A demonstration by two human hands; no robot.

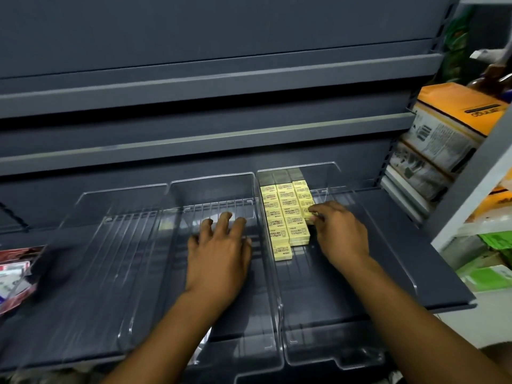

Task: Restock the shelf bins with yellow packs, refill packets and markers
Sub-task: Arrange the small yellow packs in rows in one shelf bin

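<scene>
Store aisle: a dark grey metal shelf [432,245] with clear plastic bins side by side on it. Nearest to me are the front lips of the bins and the person's two forearms reaching in.

The left hand [219,253] rests flat on the floor of the middle bin [213,179], fingers [224,220] straight & spread, holding nothing. The right hand [340,231] is in the right bin [304,166]. Its fingers pinch one yellow pack [308,215] at the front end of the right column.

The yellow packs [285,212] sit in the left part of this bin, approx. from the middle to the rear. They make 3 columns running front to back, tight together & against the bin's left wall. The left column comes nearest to the front and the right column is the shortest.

Each pack lies flat, print up, w/ long axis across the bin (L to R) and a long side facing the front. I judge them light & stiff: small paper blocks in film, maybe a bit slippery, not fragile. Best hold is from above, thumb & fingertips on two opposite sides. That way a pack can go down snug to its neighbour w/o pushing the row crooked.

Farther back the rear packs look grey, in shadow. The left bin [124,195] is beside the middle one. Red packets [13,270] show at the far left edge, blurred. Orange boxes [454,117] stand on the next unit at right. More grey shelves [221,139] rise behind.
</scene>
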